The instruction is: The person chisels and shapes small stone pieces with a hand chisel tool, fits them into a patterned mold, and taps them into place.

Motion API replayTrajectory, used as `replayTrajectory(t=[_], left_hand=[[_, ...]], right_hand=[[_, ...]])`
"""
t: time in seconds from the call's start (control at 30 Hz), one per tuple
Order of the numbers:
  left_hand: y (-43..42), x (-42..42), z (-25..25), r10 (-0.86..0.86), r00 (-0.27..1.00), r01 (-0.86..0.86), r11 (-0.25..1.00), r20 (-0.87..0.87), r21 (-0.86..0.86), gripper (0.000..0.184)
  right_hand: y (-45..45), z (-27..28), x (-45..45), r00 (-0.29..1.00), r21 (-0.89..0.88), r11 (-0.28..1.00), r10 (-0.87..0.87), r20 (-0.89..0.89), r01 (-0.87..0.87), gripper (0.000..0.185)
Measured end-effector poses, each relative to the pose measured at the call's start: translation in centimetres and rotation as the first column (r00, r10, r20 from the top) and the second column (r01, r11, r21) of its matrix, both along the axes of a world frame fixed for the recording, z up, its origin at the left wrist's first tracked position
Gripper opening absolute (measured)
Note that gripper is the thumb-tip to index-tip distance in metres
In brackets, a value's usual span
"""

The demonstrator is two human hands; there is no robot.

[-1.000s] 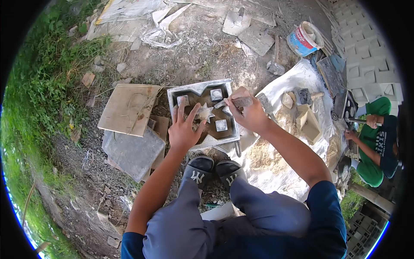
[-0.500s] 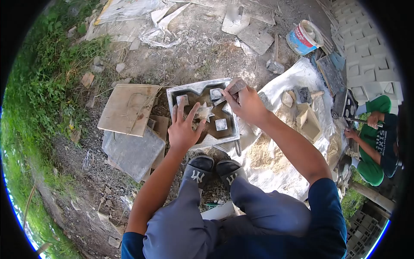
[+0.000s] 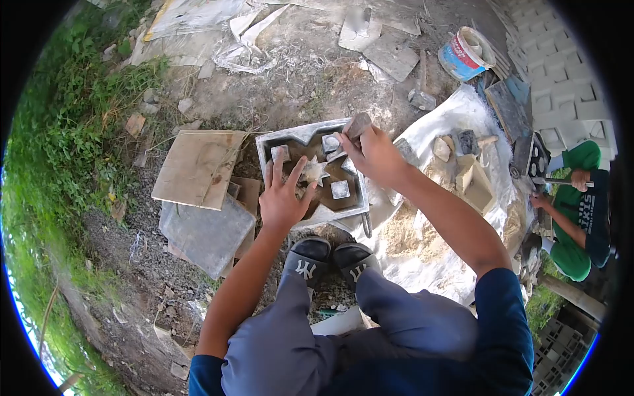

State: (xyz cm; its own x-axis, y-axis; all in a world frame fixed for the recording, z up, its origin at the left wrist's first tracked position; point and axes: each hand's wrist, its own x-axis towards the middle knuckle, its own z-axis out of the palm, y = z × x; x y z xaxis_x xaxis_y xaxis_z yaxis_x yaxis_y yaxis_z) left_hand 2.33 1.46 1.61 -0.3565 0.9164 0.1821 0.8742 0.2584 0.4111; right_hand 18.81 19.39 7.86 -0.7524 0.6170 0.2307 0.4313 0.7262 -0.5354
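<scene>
A grey metal mould [image 3: 305,134] with a star-shaped piece [image 3: 314,171] at its centre and several square blocks around it lies on the ground before me. My left hand [image 3: 282,198] rests over the mould's left part, fingers spread, holding nothing. Closed round a flat-bladed tool [image 3: 357,125], my right hand [image 3: 378,156] is over the mould's upper right part. One square block [image 3: 340,190] shows at the lower right inside the mould. Fingers partly cover the left block, and the tool's lower end is hard to make out.
Boards [image 3: 198,168] and a grey slab [image 3: 206,231] lie at left. At right, a white sheet [image 3: 429,267] bears sand, stones and an open box [image 3: 474,185]. A paint bucket [image 3: 462,58] stands farther back. Another person [image 3: 581,218] works at far right with a hammer.
My right hand, with the tool, has moved up and slightly left from the mould's right side toward its upper right block. My left hand has stayed in place on the mould.
</scene>
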Motion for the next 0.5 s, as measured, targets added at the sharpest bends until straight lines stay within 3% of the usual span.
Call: replayTrajectory(t=[0.1,0.2,0.33,0.4,0.47,0.5], left_hand=[[-0.1,-0.3,0.0,0.000,1.000,-0.001,0.999,-0.030,-0.038,0.059],[-0.1,-0.3,-0.3,-0.003,1.000,0.004,1.000,-0.022,0.014,0.058],[0.0,-0.3,0.0,-0.009,0.999,0.008,1.000,-0.033,-0.025,0.058],[-0.1,-0.4,-0.2,-0.006,0.999,0.005,1.000,-0.034,-0.017,0.059],[-0.1,-0.3,-0.1,-0.003,1.000,0.003,1.000,-0.018,0.000,0.058],[-0.2,-0.2,-0.1,-0.005,1.000,0.005,1.000,-0.016,0.003,0.058]], right_hand=[[0.1,2.0,0.2,0.984,-0.107,0.993,0.025,-0.178,-0.044,0.052],[0.3,1.3,-0.1,0.998,-0.111,0.992,0.054,-0.037,-0.058,0.044],[0.7,3.1,-0.8,0.985,-0.183,0.979,0.063,-0.161,-0.092,0.043],[-0.1,2.1,-0.5,0.989,-0.203,0.977,0.046,-0.138,-0.074,0.038],[0.0,-0.2,-0.3,0.999,-0.106,0.994,0.011,0.032,-0.008,0.037],[0.2,0.4,-0.7,0.992,-0.156,0.984,0.073,-0.104,-0.088,0.042]])
